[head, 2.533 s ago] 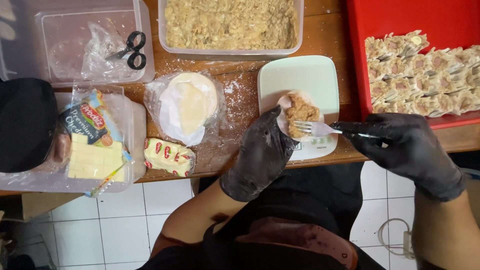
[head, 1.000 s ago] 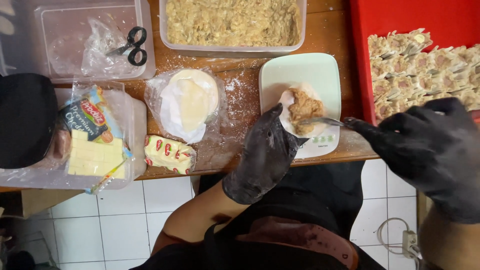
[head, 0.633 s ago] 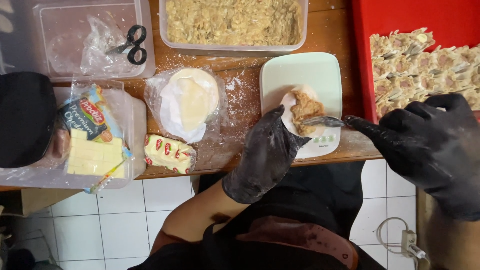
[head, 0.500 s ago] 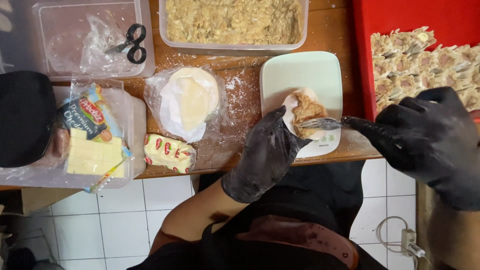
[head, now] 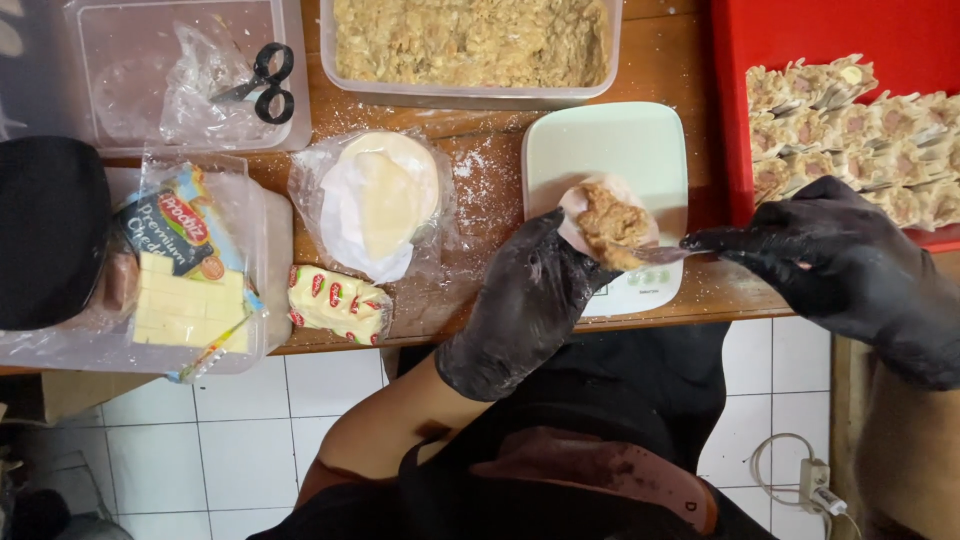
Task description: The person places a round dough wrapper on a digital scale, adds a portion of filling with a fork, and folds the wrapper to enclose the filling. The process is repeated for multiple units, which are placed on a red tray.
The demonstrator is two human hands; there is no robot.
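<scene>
Cupping the filled wrapper [head: 608, 225] in our left hand [head: 525, 300] above the scale [head: 610, 150] on the bench [head: 480, 170], we grip the spoon [head: 660, 255] in our right hand [head: 825, 255], its handle lying rightward.

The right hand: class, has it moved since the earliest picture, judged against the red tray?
Yes. The right hand has risen toward the red tray, its knuckles now overlapping the tray's lower edge, while holding the metal tool against the filled wrapper.
</scene>
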